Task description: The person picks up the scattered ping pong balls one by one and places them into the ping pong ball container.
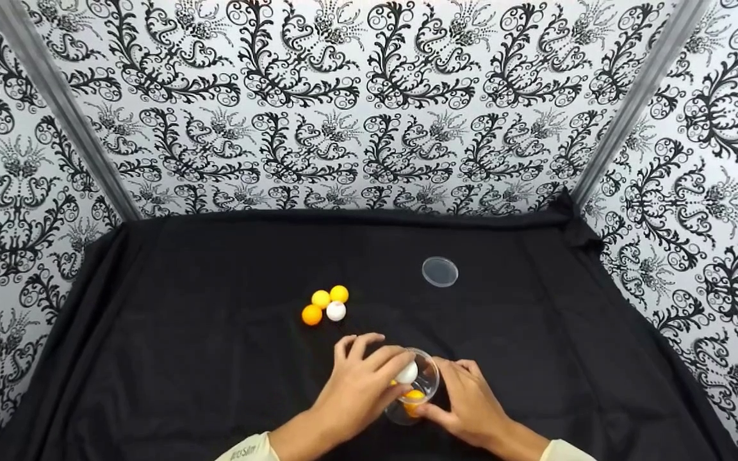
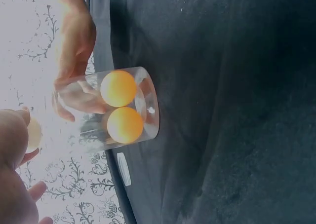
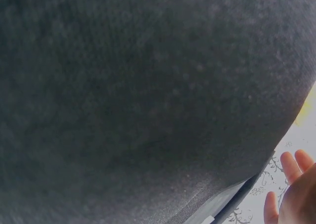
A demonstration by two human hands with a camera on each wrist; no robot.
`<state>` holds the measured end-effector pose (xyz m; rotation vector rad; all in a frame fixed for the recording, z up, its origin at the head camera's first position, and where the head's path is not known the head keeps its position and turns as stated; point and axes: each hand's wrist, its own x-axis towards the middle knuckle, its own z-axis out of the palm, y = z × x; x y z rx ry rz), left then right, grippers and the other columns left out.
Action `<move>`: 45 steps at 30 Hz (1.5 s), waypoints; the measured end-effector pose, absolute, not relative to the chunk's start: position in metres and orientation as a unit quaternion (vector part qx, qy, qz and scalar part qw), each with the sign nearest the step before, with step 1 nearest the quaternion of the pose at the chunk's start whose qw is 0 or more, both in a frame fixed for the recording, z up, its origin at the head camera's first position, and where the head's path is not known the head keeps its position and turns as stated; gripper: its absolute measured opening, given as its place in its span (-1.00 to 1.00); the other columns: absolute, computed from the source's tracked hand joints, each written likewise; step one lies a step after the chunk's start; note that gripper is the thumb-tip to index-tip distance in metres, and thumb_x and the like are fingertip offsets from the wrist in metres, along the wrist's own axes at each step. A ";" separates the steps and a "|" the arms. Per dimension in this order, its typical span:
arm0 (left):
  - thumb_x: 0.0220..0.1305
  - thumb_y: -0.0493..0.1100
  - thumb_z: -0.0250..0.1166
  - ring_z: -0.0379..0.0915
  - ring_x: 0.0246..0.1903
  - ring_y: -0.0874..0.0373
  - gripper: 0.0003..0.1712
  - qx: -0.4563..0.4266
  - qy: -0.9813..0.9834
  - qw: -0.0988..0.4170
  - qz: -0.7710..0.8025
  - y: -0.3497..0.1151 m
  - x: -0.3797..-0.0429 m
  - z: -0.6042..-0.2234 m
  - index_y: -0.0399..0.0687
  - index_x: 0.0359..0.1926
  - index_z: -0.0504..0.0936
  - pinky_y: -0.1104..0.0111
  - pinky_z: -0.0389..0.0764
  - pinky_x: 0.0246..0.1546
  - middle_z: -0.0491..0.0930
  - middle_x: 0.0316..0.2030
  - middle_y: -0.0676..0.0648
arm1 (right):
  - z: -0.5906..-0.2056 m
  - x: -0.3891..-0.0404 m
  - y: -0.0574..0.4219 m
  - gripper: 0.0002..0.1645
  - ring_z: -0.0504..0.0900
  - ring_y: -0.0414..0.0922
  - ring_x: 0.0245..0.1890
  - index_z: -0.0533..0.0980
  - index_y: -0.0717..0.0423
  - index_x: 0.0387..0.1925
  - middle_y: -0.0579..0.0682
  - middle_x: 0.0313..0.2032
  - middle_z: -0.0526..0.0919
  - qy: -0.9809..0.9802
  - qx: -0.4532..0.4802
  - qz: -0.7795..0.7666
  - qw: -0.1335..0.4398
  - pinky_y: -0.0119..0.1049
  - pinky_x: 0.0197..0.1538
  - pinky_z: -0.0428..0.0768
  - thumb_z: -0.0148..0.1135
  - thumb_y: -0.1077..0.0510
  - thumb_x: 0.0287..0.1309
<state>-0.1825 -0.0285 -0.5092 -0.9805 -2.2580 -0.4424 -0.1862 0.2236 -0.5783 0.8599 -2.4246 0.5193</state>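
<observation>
Above the mouth of a clear plastic cup (image 1: pixel 430 387), my left hand (image 1: pixel 359 387) pinches a white table tennis ball (image 1: pixel 407 372) between thumb and fingers. My right hand (image 1: pixel 471 400) grips the cup from its right side, thumb near the front and fingers behind. Two orange balls (image 2: pixel 118 88) lie inside the cup, seen through its wall in the left wrist view. The cup stands on black cloth there. Dark fabric fills most of the right wrist view, with a few fingers at its lower right edge.
A loose group of balls, orange, yellow and one white ball (image 1: pixel 336 311), lies on the black cloth (image 1: pixel 215 358) beyond my left hand. Farther back to the right is a round clear lid (image 1: pixel 439 272). Patterned walls (image 1: pixel 318 115) enclose the back and sides.
</observation>
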 end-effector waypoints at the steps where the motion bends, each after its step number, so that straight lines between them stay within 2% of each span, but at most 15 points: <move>1: 0.20 0.12 0.46 0.50 0.13 -0.01 -0.46 -0.373 -0.856 0.315 -0.170 -0.028 -0.182 -0.510 0.25 0.20 0.61 -0.04 0.42 0.04 0.63 0.07 0.21 | -0.579 -0.186 0.223 -0.08 0.70 -0.23 -0.01 0.44 0.06 0.27 -0.16 0.08 0.70 -0.893 0.317 0.191 0.256 -0.19 0.07 0.44 0.37 -0.42 0.06; 8: 0.18 0.13 0.47 0.51 0.10 0.00 -0.47 -0.373 -0.854 0.318 -0.173 -0.028 -0.182 -0.513 0.23 0.18 0.63 -0.05 0.43 0.01 0.64 0.06 0.20 | -0.579 -0.186 0.222 -0.08 0.70 -0.23 -0.02 0.44 0.07 0.26 -0.15 0.09 0.69 -0.892 0.320 0.189 0.257 -0.20 0.06 0.44 0.39 -0.41 0.05; 15: 0.27 0.17 0.38 0.47 0.11 0.03 -0.49 -0.363 -0.870 0.288 -0.171 -0.026 -0.181 -0.512 0.23 0.21 0.61 -0.13 0.41 0.03 0.63 0.08 0.21 | -0.576 -0.186 0.224 -0.07 0.71 -0.23 -0.02 0.43 0.08 0.27 -0.15 0.06 0.70 -0.891 0.320 0.202 0.252 -0.21 0.09 0.42 0.38 -0.42 0.05; 30: 0.30 0.23 0.33 0.47 0.09 0.07 -0.48 -0.354 -0.886 0.257 -0.157 -0.028 -0.181 -0.511 0.26 0.23 0.60 -0.19 0.38 0.06 0.65 0.06 0.22 | -0.575 -0.185 0.222 -0.07 0.69 -0.24 0.00 0.45 0.07 0.26 -0.14 0.09 0.69 -0.896 0.315 0.197 0.242 -0.22 0.09 0.42 0.38 -0.43 0.03; 37: 0.31 0.25 0.32 0.47 0.07 0.08 -0.47 -0.354 -0.888 0.258 -0.144 -0.028 -0.180 -0.510 0.26 0.24 0.60 -0.20 0.38 0.07 0.66 0.05 0.22 | -0.576 -0.185 0.223 -0.06 0.69 -0.24 -0.02 0.45 0.07 0.26 -0.15 0.09 0.69 -0.897 0.314 0.197 0.243 -0.22 0.09 0.42 0.40 -0.42 0.01; 45: 0.29 0.24 0.33 0.48 0.03 0.11 -0.47 -0.361 -0.880 0.274 -0.143 -0.029 -0.180 -0.508 0.21 0.21 0.61 -0.19 0.39 0.04 0.67 -0.01 0.21 | -0.577 -0.186 0.223 -0.10 0.70 -0.23 -0.01 0.45 0.07 0.24 -0.15 0.08 0.70 -0.894 0.316 0.195 0.250 -0.22 0.08 0.41 0.31 -0.45 0.09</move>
